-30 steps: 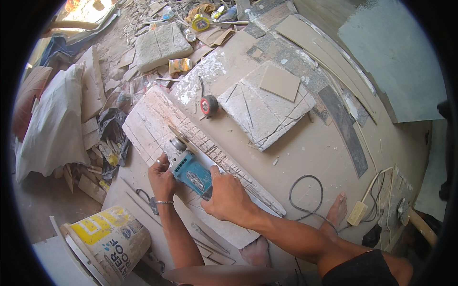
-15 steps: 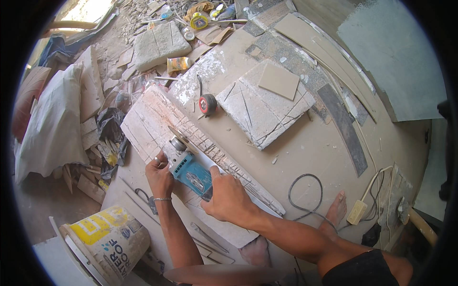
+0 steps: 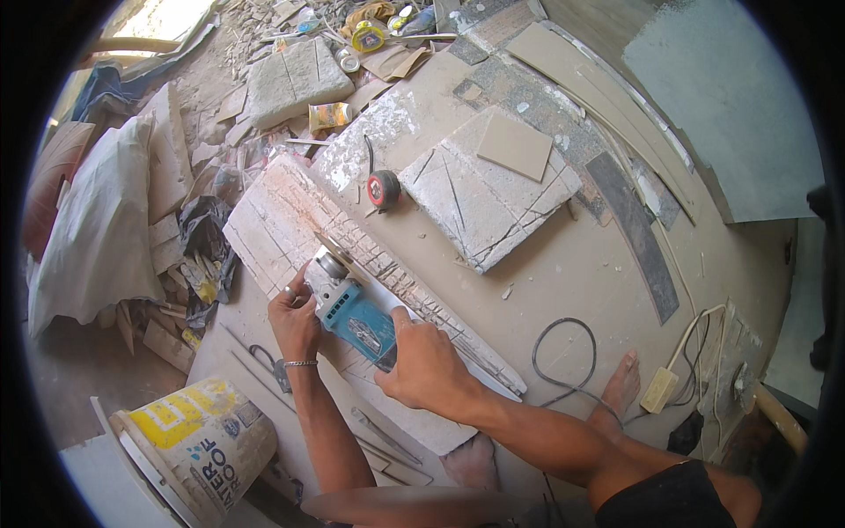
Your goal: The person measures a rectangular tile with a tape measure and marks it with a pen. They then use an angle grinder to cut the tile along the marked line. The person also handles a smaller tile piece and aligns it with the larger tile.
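A teal angle grinder with a thin cutting disc lies over a pale, scored block. My right hand is wrapped round the rear of its body. My left hand, with a ring and a bracelet on it, is curled against the side of the metal gear head; its fingertips are partly hidden. The disc stands edge-on near the grooved long side of the block. A white flat strip shows beyond the grinder, partly covered by it. Whether the disc spins, I cannot tell.
A second scored block carries a beige tile. Beside it is a red-and-black tape measure. A black cord loops near my bare foot. A white-and-yellow bucket tilts at lower left. Rubble and sacking lie beyond.
The grinder has shifted and turned very slightly, and both hands have moved a little with it. Everything else looks the same.
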`<state>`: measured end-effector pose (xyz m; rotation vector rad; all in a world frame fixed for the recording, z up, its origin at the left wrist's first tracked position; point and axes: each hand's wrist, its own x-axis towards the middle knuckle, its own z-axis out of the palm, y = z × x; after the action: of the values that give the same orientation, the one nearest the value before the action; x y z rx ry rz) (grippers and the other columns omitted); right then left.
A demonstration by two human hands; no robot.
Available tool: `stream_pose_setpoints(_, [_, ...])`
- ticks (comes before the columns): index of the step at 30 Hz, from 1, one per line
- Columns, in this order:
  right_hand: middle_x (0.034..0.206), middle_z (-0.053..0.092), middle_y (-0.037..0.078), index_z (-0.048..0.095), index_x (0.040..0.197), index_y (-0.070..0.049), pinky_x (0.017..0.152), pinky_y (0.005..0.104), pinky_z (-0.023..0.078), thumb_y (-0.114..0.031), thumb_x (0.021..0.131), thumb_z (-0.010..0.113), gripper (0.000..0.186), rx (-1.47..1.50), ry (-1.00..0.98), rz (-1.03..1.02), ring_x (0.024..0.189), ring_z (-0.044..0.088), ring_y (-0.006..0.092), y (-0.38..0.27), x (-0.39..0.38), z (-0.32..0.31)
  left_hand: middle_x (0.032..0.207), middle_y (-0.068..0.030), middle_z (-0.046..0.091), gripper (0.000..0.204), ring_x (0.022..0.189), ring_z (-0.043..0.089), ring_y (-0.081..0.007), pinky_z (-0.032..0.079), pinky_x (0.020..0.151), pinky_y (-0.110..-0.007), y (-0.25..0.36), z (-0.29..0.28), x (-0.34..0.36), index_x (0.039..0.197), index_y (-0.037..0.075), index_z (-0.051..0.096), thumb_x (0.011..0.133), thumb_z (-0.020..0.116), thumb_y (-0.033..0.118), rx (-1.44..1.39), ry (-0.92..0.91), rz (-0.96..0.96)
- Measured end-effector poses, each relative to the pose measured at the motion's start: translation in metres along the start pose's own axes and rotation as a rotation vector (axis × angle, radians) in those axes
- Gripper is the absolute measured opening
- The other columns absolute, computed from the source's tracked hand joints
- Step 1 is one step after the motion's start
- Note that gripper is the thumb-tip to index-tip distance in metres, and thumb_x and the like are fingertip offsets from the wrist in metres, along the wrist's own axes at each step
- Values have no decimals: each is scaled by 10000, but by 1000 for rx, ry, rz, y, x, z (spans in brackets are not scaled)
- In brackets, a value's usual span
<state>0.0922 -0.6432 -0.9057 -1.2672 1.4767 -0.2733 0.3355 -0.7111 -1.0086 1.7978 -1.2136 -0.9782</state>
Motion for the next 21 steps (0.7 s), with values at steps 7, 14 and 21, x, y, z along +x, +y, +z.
stream_pose_setpoints(7, [963,747,352,533,1255,120,917,540,626,-195,781,879,666,-10,0,0,981,754,539,1,-1,0,952,12,778,381,781,639,-36,508,705,-224,-2,-1,1,1276,-32,805,896,803,-5,6,-2,-9])
stream_pose_setpoints(14, [1017,750,362,515,1265,131,908,532,642,-162,824,888,647,-36,-38,14,1017,763,531,-2,-7,-7,799,103,516,639,695,440,-24,391,663,-198,8,3,-3,1419,116,774,854,583,-114,32,-35,-3])
stream_pose_setpoints(21, [1011,743,372,515,1241,127,903,536,640,-155,817,887,630,-40,-35,-4,1004,759,544,1,-10,-8,793,108,504,639,685,438,-18,389,636,-201,15,3,-5,1415,110,775,855,567,-117,28,-42,-5])
